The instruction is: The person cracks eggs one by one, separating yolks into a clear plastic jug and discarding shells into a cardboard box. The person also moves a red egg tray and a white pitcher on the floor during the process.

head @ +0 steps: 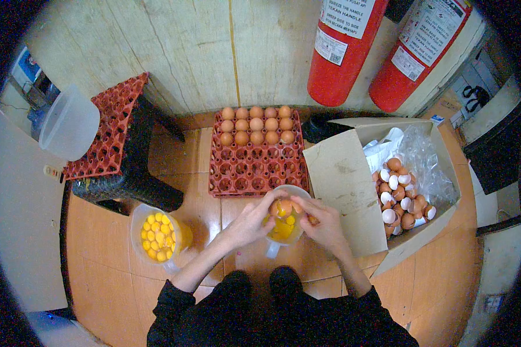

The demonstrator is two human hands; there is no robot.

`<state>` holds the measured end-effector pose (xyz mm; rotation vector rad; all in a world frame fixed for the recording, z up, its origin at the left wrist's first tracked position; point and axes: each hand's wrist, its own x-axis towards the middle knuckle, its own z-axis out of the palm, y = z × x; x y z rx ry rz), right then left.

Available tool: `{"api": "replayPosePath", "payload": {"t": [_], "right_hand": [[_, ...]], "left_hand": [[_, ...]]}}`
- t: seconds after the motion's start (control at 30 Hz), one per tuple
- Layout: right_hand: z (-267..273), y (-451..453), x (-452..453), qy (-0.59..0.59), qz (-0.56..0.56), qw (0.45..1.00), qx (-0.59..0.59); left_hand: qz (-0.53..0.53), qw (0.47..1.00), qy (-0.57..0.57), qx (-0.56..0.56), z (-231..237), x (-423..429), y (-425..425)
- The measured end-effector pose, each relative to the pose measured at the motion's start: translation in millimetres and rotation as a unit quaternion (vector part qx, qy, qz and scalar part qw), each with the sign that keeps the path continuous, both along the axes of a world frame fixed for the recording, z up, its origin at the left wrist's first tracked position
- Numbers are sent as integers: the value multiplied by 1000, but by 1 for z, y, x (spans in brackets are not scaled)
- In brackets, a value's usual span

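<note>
My left hand [252, 220] and my right hand [326, 223] grip a cracked brown egg [281, 209] between their fingers. Yellow yolk shows at the break in its shell. Directly below is a clear plastic jug [291, 191] with its handle towards me, holding yolks and egg white. Another brown, egg-like piece [313, 220] is tucked under my right fingers; whether it is whole or only shell I cannot tell. Beyond the jug, a red egg tray [257, 168] carries brown eggs [256, 125] in its far rows, and its near cups hold none.
Left of me stands a second jug [139, 217] full of yolks. Behind it, a dark stool [134, 130] bears a red tray [108, 117] and a translucent tub [69, 126]. At right, a cardboard box [343, 195] holds eggshells [398, 195]. Two fire extinguishers [341, 73] [399, 82] hang above.
</note>
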<state>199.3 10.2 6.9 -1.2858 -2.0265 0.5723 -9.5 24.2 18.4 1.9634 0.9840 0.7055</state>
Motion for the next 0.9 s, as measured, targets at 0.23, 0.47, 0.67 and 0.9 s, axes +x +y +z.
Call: {"api": "replayPosePath", "payload": {"t": [0.23, 0.47, 0.67, 0.9], "right_hand": [[-7, -6, 12, 8, -11, 1000, -20], [-16, -25, 11, 173, -101, 969, -143], [20, -30, 87, 687, -41, 687, -233], [49, -60, 157, 703, -391, 594, -10]], "left_hand": [[-19, 997, 70, -10, 6, 4, -1], [4, 990, -25, 136, 12, 42, 5], [-23, 938, -323, 123, 36, 110, 49], [219, 932, 211, 195, -59, -12, 173]]}}
